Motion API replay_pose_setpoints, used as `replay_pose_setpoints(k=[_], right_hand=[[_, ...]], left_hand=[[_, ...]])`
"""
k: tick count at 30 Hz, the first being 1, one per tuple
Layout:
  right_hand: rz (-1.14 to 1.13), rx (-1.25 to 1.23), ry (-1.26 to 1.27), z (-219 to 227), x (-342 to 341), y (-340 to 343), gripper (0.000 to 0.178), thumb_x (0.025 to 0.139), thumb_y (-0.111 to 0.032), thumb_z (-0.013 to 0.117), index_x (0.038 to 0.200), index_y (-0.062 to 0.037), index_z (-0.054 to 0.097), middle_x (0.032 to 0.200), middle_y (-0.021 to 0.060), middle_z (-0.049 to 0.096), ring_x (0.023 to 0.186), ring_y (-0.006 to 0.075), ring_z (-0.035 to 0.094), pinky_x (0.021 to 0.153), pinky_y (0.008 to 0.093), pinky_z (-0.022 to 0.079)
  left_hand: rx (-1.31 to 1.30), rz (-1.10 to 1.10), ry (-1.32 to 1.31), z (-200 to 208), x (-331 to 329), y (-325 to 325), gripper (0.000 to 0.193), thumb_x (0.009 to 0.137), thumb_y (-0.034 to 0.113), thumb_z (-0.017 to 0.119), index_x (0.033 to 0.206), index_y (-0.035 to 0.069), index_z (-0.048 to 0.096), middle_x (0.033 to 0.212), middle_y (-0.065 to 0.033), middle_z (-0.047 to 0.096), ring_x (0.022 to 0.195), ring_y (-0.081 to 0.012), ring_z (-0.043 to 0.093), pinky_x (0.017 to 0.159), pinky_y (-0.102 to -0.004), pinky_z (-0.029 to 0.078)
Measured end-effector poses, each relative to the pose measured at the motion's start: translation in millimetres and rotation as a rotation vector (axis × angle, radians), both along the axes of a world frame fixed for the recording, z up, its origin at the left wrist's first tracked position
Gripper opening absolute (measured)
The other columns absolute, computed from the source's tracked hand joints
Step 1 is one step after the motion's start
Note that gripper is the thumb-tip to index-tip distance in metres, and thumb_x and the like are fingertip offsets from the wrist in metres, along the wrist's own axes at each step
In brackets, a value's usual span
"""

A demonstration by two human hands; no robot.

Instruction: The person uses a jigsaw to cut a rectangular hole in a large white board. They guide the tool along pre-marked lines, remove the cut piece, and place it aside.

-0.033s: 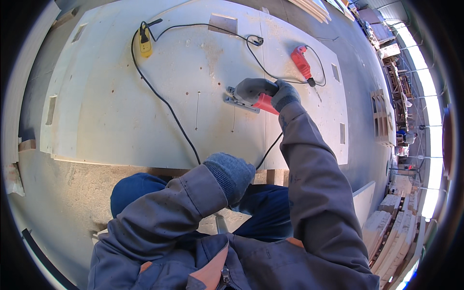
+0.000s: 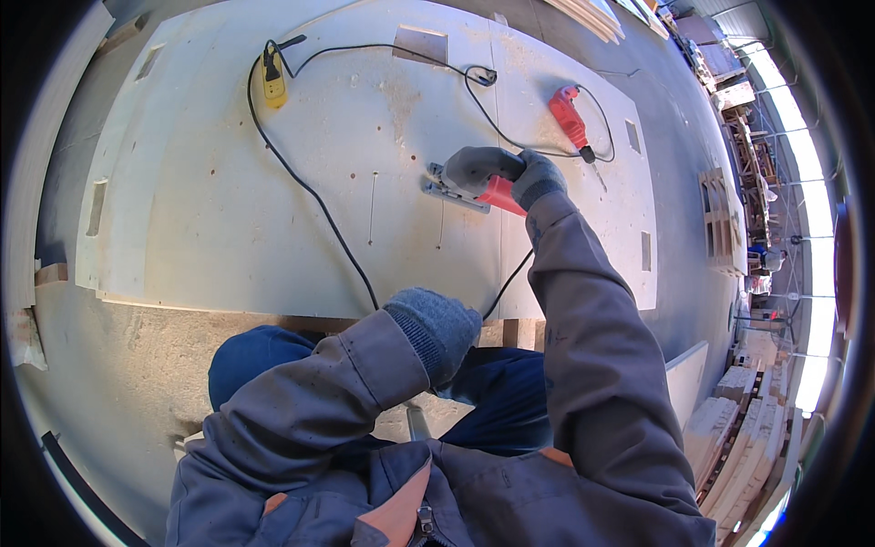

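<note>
Jigsaw (image 2: 469,171), red and grey, sits over the pale counter (image 2: 228,228), right of centre in the head view (blade and sole contact cannot be confirmed). The right hand (image 2: 540,178) is the nearer: its gloved fingers are wrapped around the rear handle, and the tool extends directly left of them. Its long axis runs roughly crosswise, front end pointing left and slightly away from the person. Two narrow slits (image 2: 372,210) lie left of and nearer the person than the front end. The left hand (image 2: 436,326) is well apart, at the near edge above the lap; its glove is curled, fingers hidden, contents undetermined. A red drill (image 2: 569,118) lies beyond the right hand.
</note>
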State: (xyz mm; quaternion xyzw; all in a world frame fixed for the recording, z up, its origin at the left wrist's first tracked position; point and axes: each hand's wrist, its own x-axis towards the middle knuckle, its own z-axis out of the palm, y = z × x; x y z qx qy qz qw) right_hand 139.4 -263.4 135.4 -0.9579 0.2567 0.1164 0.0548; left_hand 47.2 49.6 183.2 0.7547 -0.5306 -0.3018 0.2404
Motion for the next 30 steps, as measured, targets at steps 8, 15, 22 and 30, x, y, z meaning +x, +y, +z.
replay_pose_setpoints(k=[8, 15, 22, 30], right_hand=[[0.012, 0.014, 0.000, 1, 1, 4, 0.028, 0.082, -0.014, 0.065, 0.110, -0.0169, 0.068, 0.110, 0.0121, 0.072, 0.111, 0.0332, 0.066, 0.094, 0.0413, 0.051], [-0.006, 0.003, -0.004, 5, -1, 7, 0.027, 0.083, -0.016, 0.064, 0.109, -0.0177, 0.068, 0.111, 0.0112, 0.072, 0.112, 0.0320, 0.066, 0.095, 0.0399, 0.051], [-0.004, -0.003, 0.003, 3, 3, 10, 0.026, 0.084, -0.016, 0.064, 0.109, -0.0181, 0.069, 0.111, 0.0104, 0.072, 0.112, 0.0316, 0.066, 0.095, 0.0392, 0.051], [-0.017, 0.004, -0.015, 5, 1, 7, 0.026, 0.083, -0.017, 0.064, 0.109, -0.0183, 0.069, 0.111, 0.0102, 0.072, 0.112, 0.0316, 0.066, 0.095, 0.0395, 0.051]], left_hand=[[0.015, -0.021, -0.029, 6, 1, 0, 0.017, 0.087, 0.017, 0.065, 0.098, 0.006, 0.070, 0.088, -0.0189, 0.072, 0.082, -0.0355, 0.072, 0.075, -0.0470, 0.058], [0.047, -0.047, -0.045, 13, 2, -3, 0.017, 0.088, 0.017, 0.064, 0.100, 0.006, 0.070, 0.092, -0.0189, 0.073, 0.084, -0.0348, 0.072, 0.075, -0.0464, 0.058], [0.048, -0.051, -0.057, 15, 2, -1, 0.018, 0.089, 0.018, 0.064, 0.101, 0.005, 0.070, 0.091, -0.0184, 0.073, 0.082, -0.0343, 0.073, 0.073, -0.0461, 0.058], [0.044, -0.064, -0.064, 11, 0, -3, 0.020, 0.091, 0.018, 0.062, 0.103, 0.005, 0.070, 0.090, -0.0186, 0.073, 0.082, -0.0344, 0.073, 0.073, -0.0460, 0.059]])
